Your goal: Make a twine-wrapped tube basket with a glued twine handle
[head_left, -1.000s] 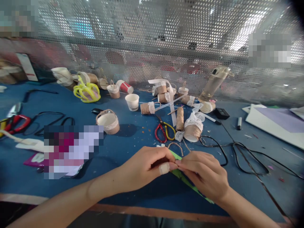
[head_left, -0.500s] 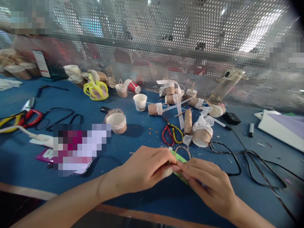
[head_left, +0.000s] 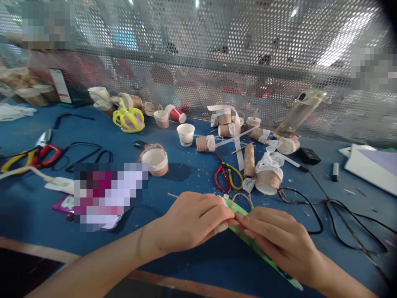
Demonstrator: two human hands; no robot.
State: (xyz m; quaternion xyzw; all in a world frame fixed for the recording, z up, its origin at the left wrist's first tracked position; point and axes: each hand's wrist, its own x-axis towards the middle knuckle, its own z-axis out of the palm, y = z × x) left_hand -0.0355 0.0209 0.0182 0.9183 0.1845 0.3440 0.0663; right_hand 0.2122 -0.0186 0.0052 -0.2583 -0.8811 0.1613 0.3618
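My left hand (head_left: 200, 217) and my right hand (head_left: 281, 240) meet fingertip to fingertip near the table's front edge. Both are closed in a pinch on a piece of brown twine (head_left: 242, 194). A loop of it arches up between them, and a loose end pokes out left of my left hand. Beneath my fingers lies a long green strip (head_left: 266, 258), partly covered by my right hand. Just beyond are scissors (head_left: 228, 176) with one red and one yellow handle, a spool of twine (head_left: 249, 161) and a twine-wrapped cup (head_left: 269, 178) trimmed with white lace.
A lace-trimmed cup with a handle (head_left: 155, 160) and a plain white paper cup (head_left: 186, 134) stand farther back. Several small wrapped cups lie by the perforated metal screen (head_left: 186, 62). Black cable (head_left: 350, 227) coils at right; pliers (head_left: 46, 155) lie at left. A person is beyond the screen.
The view has shifted slightly, so the table things appear a little to the right. More of the green strip shows below my right hand. Both hands keep their pinch on the twine.
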